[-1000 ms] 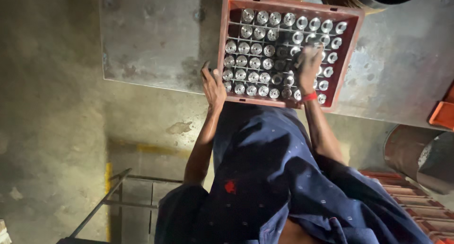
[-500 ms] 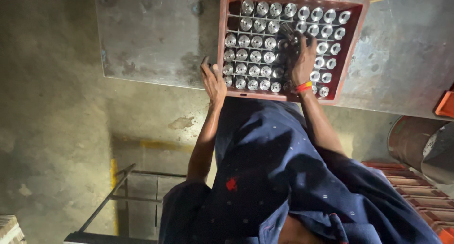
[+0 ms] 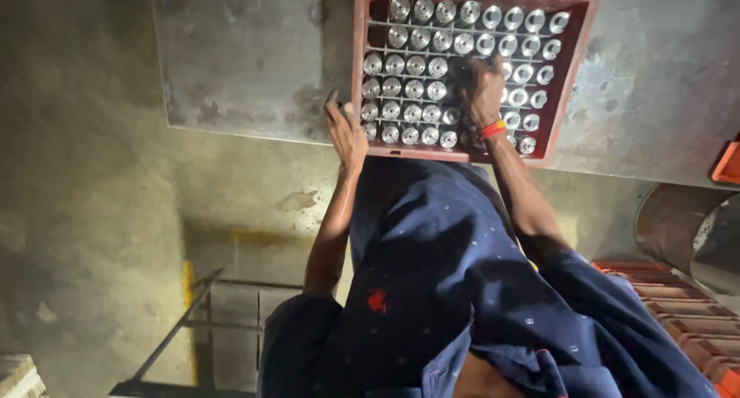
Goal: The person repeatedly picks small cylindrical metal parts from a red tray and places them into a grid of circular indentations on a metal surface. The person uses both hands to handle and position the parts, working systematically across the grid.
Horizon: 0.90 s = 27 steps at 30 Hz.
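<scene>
Dozens of shiny metal parts (image 3: pixel 416 90) in a red crate (image 3: pixel 576 74) at the metal table's (image 3: pixel 247 59) near edge, left hand (image 3: pixel 347 132) gripping the crate's corner, right hand (image 3: pixel 479 86) among the parts, its fingers' grip hidden in shadow, crate's top edge cut off.

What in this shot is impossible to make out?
- Head view: whether the right hand grips a metal part; its own back hides the fingertips.
- Head view: the red crate's far rim, cut by the top edge.
- Head view: the orange object, cut by the right edge.
</scene>
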Tool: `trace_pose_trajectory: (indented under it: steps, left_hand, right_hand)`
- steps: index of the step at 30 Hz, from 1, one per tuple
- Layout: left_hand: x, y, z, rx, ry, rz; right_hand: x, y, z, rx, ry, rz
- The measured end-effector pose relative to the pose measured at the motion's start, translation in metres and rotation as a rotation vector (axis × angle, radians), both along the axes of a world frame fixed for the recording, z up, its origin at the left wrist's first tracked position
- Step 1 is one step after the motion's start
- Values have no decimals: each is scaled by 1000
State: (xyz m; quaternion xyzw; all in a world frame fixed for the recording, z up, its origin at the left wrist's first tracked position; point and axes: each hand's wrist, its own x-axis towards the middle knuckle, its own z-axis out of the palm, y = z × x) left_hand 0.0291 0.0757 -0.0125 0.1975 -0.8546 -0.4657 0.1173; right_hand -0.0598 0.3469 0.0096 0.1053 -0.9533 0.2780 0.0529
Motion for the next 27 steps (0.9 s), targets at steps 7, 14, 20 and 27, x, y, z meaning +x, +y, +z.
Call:
trace_pose_trajectory:
  steps: [7, 14, 20, 27]
  left_hand:
    - [3, -3, -3, -28, -4, 5]
    - [3, -4, -5, -38, 8, -17]
    - [3, -5, -5, -59, -11, -25]
    - [3, -5, -5, -46, -16, -10]
  right_hand:
    - [27, 70, 14, -779, -44, -283]
    - [54, 16, -24, -1305, -340, -304]
    - [63, 9, -13, -47, 251, -55]
    - [66, 5, -25, 23, -8, -53]
